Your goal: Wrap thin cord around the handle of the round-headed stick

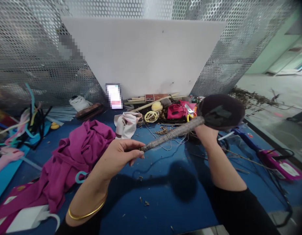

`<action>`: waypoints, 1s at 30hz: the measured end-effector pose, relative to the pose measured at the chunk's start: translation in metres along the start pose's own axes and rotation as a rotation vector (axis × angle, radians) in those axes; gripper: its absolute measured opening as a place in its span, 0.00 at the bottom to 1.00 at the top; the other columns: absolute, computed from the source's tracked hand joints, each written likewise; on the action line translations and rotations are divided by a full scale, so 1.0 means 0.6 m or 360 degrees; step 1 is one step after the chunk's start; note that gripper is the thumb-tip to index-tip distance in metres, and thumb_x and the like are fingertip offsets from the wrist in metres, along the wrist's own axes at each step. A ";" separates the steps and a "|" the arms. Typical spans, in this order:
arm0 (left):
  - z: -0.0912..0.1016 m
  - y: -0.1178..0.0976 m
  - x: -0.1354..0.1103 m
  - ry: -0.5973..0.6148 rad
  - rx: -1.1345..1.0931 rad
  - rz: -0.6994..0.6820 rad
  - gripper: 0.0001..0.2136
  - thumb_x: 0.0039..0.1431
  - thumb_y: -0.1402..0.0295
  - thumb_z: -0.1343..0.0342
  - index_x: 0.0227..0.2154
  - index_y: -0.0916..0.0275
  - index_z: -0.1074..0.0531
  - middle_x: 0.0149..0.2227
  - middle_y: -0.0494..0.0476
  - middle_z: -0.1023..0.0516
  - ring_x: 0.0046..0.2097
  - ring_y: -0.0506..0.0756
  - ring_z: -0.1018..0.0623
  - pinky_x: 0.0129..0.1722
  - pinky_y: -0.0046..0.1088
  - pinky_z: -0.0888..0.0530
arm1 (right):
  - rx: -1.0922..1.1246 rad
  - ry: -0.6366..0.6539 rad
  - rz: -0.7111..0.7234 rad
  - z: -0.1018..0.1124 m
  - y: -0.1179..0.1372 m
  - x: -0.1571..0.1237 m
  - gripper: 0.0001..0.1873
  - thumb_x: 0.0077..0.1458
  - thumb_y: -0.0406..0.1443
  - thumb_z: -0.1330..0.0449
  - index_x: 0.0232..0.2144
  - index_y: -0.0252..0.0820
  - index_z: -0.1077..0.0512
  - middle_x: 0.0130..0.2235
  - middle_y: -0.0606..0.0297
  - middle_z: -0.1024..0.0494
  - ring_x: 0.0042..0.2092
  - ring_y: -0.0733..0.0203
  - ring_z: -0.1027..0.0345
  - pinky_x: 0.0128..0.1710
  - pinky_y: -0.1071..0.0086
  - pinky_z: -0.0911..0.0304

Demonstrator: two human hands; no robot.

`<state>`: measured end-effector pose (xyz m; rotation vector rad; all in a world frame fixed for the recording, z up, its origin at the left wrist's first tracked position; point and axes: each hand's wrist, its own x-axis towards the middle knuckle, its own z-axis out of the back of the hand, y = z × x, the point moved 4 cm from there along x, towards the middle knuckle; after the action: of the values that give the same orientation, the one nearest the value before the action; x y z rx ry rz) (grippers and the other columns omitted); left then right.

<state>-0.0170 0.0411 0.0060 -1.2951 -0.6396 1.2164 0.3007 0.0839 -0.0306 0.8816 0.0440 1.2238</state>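
Observation:
I hold a stick wrapped in grey cord point(174, 133) slanting up to the right above the blue table point(155, 195). A dark rounded head point(220, 111) caps its upper end. My left hand point(121, 154), with a gold bangle on the wrist, pinches the stick's lower end between thumb and fingers. My right hand point(206, 133) is raised under the dark head and grips it from behind, its fingers mostly hidden by the head.
Magenta cloth point(74, 160) lies crumpled at left, a white rag point(126, 125) behind it. Coloured strips point(28, 122) pile at far left. Clutter of cord, sticks and a red pouch point(176, 111) lines the white board point(146, 55). A glue gun point(270, 156) with cable lies at right.

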 end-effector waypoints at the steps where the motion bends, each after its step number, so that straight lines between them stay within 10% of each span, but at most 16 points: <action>1: -0.004 -0.001 0.000 -0.0009 -0.0083 0.0014 0.14 0.44 0.67 0.38 0.35 0.69 0.23 0.23 0.56 0.22 0.18 0.45 0.34 0.17 0.23 0.38 | -0.0029 -0.0006 0.0041 -0.005 0.015 -0.008 0.10 0.52 0.37 0.44 0.24 0.39 0.27 0.28 0.54 0.24 0.39 0.48 0.30 0.41 0.59 0.38; 8: -0.021 0.011 0.003 -0.0072 -0.0408 0.0195 0.17 0.42 0.65 0.36 0.36 0.69 0.25 0.23 0.53 0.22 0.17 0.44 0.33 0.15 0.19 0.44 | 0.1193 0.1105 0.0413 -0.062 0.174 -0.139 0.12 0.60 0.39 0.47 0.42 0.42 0.28 0.43 0.60 0.23 0.46 0.57 0.30 0.47 0.65 0.37; 11: -0.019 0.018 0.007 -0.0120 -0.0479 0.0199 0.17 0.42 0.66 0.36 0.36 0.68 0.25 0.23 0.52 0.23 0.17 0.44 0.33 0.15 0.19 0.43 | 0.1264 0.1453 0.0500 -0.063 0.201 -0.179 0.08 0.59 0.39 0.44 0.35 0.41 0.27 0.34 0.64 0.24 0.36 0.62 0.30 0.38 0.70 0.36; 17: -0.026 0.028 0.014 -0.0110 -0.0553 0.0200 0.17 0.44 0.65 0.36 0.37 0.67 0.25 0.24 0.53 0.22 0.18 0.44 0.32 0.15 0.18 0.44 | 0.1298 0.0799 0.0725 -0.015 0.200 -0.174 0.11 0.61 0.36 0.46 0.27 0.41 0.29 0.38 0.59 0.28 0.42 0.59 0.33 0.42 0.65 0.38; 23: -0.051 0.029 0.020 -0.0045 -0.0467 0.0184 0.14 0.42 0.68 0.36 0.34 0.68 0.24 0.17 0.47 0.28 0.17 0.45 0.34 0.17 0.19 0.40 | 0.1930 0.1082 0.0540 -0.037 0.203 -0.195 0.16 0.65 0.38 0.50 0.26 0.41 0.32 0.28 0.63 0.29 0.32 0.62 0.34 0.35 0.66 0.37; 30: -0.057 0.024 0.019 -0.0140 -0.0444 0.0120 0.13 0.41 0.72 0.38 0.33 0.68 0.24 0.15 0.44 0.31 0.18 0.45 0.36 0.17 0.20 0.40 | 0.1411 0.0725 0.0879 -0.020 0.205 -0.200 0.15 0.64 0.33 0.51 0.23 0.41 0.38 0.23 0.69 0.37 0.27 0.66 0.42 0.30 0.70 0.43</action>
<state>0.0131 0.0368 -0.0181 -1.5140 -0.8537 1.2842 0.1514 -0.0006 -0.0143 1.4047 0.8042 1.9575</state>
